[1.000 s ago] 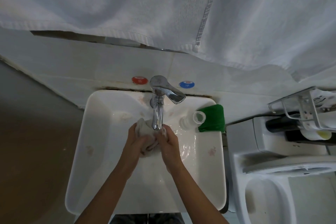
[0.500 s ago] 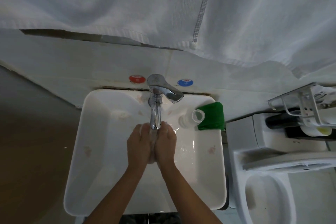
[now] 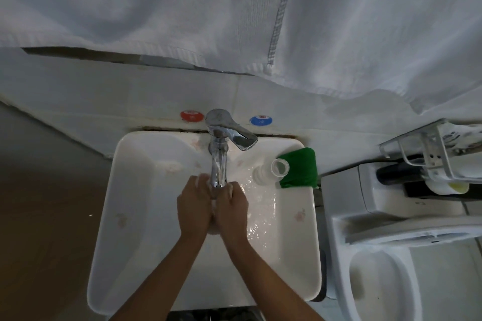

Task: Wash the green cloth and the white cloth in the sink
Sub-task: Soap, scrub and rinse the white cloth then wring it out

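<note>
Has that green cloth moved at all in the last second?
No. The green cloth still lies on the sink's back right corner beside the clear bottle.

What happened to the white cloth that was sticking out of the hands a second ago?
The left hand and right hand closed together around the white cloth under the faucet, so only a small bit still peeks out above the left fingers. The green cloth stayed on the corner of the sink, and the clear cup beside it did not move.
</note>
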